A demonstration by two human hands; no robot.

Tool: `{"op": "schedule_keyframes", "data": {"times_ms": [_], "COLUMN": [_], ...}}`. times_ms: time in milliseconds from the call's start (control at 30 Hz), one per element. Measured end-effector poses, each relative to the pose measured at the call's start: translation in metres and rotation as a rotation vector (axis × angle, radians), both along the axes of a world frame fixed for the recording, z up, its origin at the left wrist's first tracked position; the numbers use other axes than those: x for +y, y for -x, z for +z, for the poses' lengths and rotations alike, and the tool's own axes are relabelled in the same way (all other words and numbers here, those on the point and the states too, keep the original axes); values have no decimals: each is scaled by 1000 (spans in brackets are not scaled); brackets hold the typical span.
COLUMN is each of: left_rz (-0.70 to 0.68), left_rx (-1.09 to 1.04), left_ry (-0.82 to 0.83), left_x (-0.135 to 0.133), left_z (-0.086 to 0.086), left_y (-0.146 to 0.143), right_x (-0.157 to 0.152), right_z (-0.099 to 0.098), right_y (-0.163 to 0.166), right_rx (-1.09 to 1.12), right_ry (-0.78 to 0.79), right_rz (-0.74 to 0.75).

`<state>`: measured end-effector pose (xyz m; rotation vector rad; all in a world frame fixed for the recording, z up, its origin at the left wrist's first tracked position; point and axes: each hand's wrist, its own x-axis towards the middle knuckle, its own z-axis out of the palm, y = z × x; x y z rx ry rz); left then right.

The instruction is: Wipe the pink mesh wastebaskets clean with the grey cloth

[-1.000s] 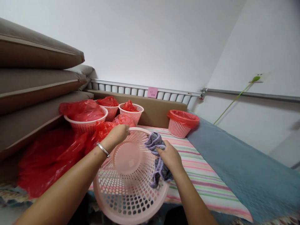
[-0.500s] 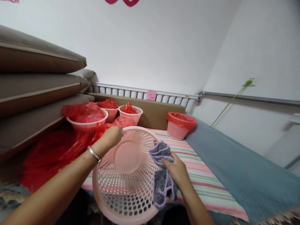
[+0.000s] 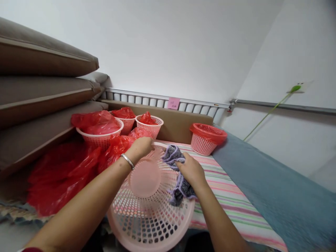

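A large pink plastic basket (image 3: 145,177) with a perforated wall is tilted toward me, its opening facing my way. My left hand (image 3: 141,148), a silver bangle on its wrist, is closed on the far rim. My right hand (image 3: 191,169) grips a dark grey cloth (image 3: 181,185) with lilac edging. The cloth lies against the upper right inner wall of the basket, close to the rim, and part of it hangs down below the fingers.
Smaller pink baskets with red bags stand behind, one of them (image 3: 149,126) near the radiator (image 3: 154,100). Loose red plastic bags (image 3: 63,178) lie at left, beside stacked cushions (image 3: 47,91). A red-lined basket (image 3: 204,142) stands back right on the striped cloth (image 3: 223,185).
My right hand and the cloth have moved up and slightly left along the basket's wall toward the far rim. My left hand has shifted right along with the view.
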<state>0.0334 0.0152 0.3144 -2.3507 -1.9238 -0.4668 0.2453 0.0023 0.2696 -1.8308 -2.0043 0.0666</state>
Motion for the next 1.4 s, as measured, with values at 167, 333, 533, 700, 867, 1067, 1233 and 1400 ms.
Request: {"op": "schedule_keyframes", "data": {"times_ms": [167, 333, 533, 700, 867, 1067, 1233, 1400], "left_rz": [38, 104, 204, 243, 117, 54, 95, 174], "left_rx": [-13, -16, -7, 19, 76, 87, 60, 36], "left_ry": [29, 49, 65, 31, 20, -5, 0, 24], "left_x": [2, -3, -9, -22, -36, -18, -3, -1], "left_z": [-2, 1, -1, 2, 12, 6, -1, -3], "left_y": [8, 17, 30, 29, 17, -2, 3, 17], "right_x": [-2, -15, -42, -41, -29, -8, 0, -2], "right_z": [-11, -33, -75, -76, -15, 10, -6, -21], "right_y": [-5, -15, -29, -39, -37, -7, -5, -13], "right_rx": [86, 250, 543, 571, 342, 60, 32, 174], "right_ry": [-2, 70, 121, 129, 78, -24, -36, 62], "right_rz": [-34, -53, 7, 32, 165, 40, -20, -58]}}
